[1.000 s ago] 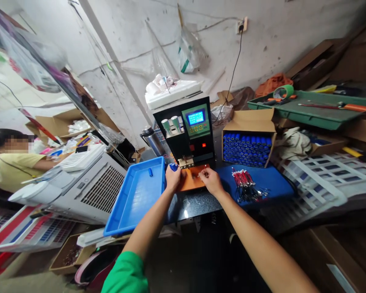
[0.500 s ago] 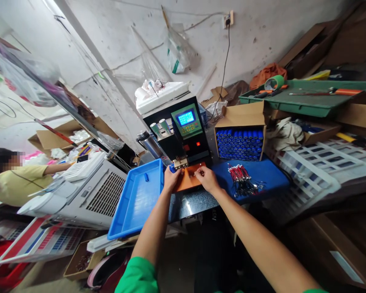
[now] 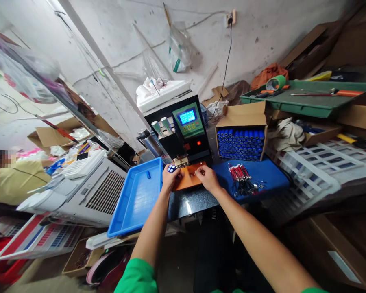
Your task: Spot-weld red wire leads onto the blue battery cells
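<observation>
My left hand [image 3: 168,179] is closed around a blue battery pack [image 3: 171,168], whose pale round cell ends face up toward me. It is at the left of the welding head [image 3: 180,162] of a black spot welder [image 3: 191,140] with a lit screen. My right hand [image 3: 206,177] is pinched closed over the orange plate [image 3: 187,179] in front of the machine. What its fingertips hold is too small to make out. Right of that hand, a bundle of red and black wire leads [image 3: 240,175] lies on the blue mat [image 3: 270,173].
A blue tray [image 3: 134,203] at left holds one blue cell [image 3: 148,174]. Behind the mat stands a cardboard box [image 3: 242,116] packed with blue cells. A metal flask [image 3: 149,142] is beside the machine. A co-worker in yellow [image 3: 21,181] is at far left.
The blue pack in my left hand has tilted, so its cell ends now show. My right hand stays almost in place. The co-worker's outstretched arm has drawn back.
</observation>
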Action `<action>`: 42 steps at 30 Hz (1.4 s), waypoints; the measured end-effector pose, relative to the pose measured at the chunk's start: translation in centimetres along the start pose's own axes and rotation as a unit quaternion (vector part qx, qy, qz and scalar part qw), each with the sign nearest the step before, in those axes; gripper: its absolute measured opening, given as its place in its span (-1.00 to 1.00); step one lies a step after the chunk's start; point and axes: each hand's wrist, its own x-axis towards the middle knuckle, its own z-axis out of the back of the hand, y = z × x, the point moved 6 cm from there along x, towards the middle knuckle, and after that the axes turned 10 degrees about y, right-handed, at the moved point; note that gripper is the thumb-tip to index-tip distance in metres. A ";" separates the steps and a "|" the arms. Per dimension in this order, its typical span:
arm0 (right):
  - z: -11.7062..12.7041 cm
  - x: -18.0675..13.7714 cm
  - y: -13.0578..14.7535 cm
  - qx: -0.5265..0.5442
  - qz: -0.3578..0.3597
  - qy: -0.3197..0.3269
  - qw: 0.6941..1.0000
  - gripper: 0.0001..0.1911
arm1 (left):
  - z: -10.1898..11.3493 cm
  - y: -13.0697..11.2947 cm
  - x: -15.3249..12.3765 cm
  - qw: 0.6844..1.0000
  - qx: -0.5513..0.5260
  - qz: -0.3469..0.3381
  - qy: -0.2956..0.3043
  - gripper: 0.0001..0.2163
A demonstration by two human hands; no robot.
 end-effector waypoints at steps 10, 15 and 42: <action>0.1 0.0 0.2 -0.001 0.003 0.001 1.000 -0.76 | 0.1 0.6 -0.1 1.000 0.004 -0.027 0.010 -0.39; 0.1 0.0 -0.1 0.001 -0.003 0.001 1.000 -0.76 | 0.6 1.0 -1.8 0.997 0.018 -0.046 -0.066 -0.26; 0.0 -0.1 -0.4 0.004 -0.009 -0.002 1.000 -0.75 | -0.1 1.7 -4.4 0.981 0.114 -0.037 -0.153 -0.61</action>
